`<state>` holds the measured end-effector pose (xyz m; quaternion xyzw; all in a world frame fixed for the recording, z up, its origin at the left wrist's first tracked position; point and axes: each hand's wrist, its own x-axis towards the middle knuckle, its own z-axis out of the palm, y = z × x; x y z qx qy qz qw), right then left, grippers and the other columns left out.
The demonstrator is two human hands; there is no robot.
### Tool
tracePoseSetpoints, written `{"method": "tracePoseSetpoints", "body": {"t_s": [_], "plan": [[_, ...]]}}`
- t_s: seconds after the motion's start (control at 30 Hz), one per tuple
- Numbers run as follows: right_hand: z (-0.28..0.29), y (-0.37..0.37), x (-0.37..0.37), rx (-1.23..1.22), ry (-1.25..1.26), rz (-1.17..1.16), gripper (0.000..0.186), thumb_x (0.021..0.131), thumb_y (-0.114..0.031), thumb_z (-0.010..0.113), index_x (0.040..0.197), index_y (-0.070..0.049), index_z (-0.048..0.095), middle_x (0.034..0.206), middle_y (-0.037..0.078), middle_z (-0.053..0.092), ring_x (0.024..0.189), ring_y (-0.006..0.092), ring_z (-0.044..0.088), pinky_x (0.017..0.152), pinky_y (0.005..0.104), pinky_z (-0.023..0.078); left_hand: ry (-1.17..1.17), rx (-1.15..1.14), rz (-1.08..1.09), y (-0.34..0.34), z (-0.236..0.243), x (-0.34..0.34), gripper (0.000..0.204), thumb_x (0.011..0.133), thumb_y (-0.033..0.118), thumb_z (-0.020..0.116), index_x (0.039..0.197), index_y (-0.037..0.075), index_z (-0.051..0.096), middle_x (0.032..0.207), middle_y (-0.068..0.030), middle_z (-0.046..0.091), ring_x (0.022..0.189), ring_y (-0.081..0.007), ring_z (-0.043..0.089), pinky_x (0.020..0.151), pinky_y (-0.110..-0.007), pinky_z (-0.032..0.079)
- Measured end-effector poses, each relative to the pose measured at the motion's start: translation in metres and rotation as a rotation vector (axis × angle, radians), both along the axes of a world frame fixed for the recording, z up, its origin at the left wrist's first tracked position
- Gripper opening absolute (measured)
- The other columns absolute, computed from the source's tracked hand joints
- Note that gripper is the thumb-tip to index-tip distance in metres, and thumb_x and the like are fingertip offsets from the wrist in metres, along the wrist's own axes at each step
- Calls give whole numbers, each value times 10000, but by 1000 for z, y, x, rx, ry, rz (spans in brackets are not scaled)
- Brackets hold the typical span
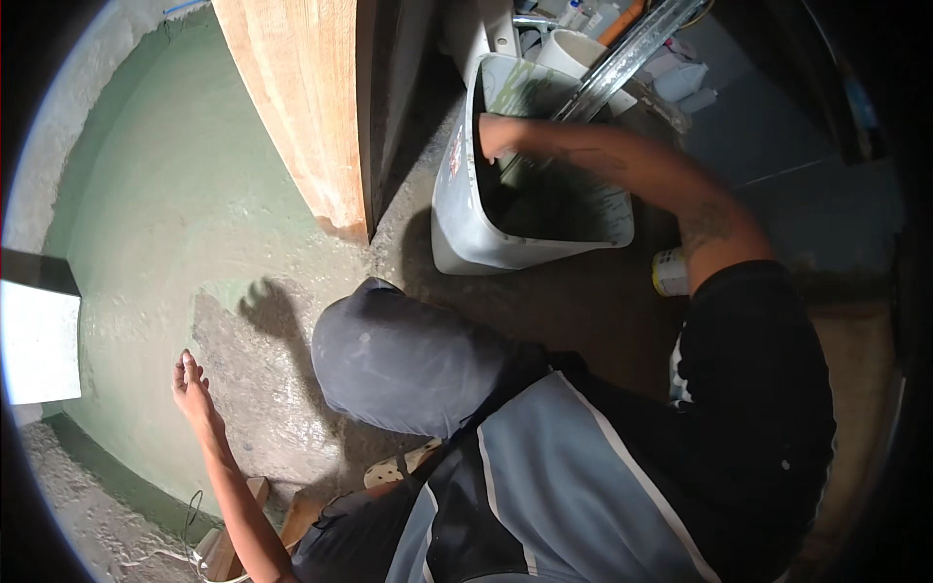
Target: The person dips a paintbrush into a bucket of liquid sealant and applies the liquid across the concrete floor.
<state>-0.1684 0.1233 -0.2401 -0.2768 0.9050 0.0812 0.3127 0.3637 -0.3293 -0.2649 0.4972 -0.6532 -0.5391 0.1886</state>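
Note:
My right arm reaches over the pale plastic bucket [533,253], and my right hand [494,136] is down just inside its near-left wall. The fingers are curled and partly hidden; what they grip, if anything, I cannot make out. Dark greenish contents and smears show inside the bucket. My left hand [190,374] is over the green-coated floor [165,223], beside a rough bare concrete patch [248,389], with loosely bent fingers apart and nothing visible in them.
A wooden panel [292,87] stands upright left of the bucket. Metal channels [622,58], white pipes [573,53] and bottles crowd behind it. A small can [669,272] sits right of the bucket. Wooden pieces [255,496] lie by my left forearm; a white board [39,340] is far left.

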Motion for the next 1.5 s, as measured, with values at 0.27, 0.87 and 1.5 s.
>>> {"method": "tracePoseSetpoints", "body": {"t_s": [0.27, 0.87, 1.5], "plan": [[183, 54, 96, -366, -494, -496, 285, 952, -276, 587, 1042, -10, 634, 688, 51, 596, 479, 33, 424, 401, 195, 313, 0, 22, 38, -12, -16, 11, 582, 950, 487, 532, 1352, 67, 517, 1372, -140, 516, 1207, -316, 502, 997, -434, 405], [251, 158, 214, -1236, -265, -1207, 218, 973, -210, 563, 1060, -13, 531, 787, 91, 543, 554, 54, 396, 472, 183, 305, -32, 13, 27, -3, -9, 21, 624, 962, 513, 479, 1358, 32, 504, 1381, -155, 507, 1209, -330, 509, 1010, -438, 403], [204, 162, 256, -1947, -834, -1154, 411, 1007, -340, 482, 1227, 7, 477, 693, 5, 427, 564, 64, 372, 488, 205, 302, -43, -58, 86, -7, -25, 38, 542, 958, 510, 479, 1268, 85, 608, 1269, -91, 598, 1078, -245, 564, 906, -375, 445]]}}
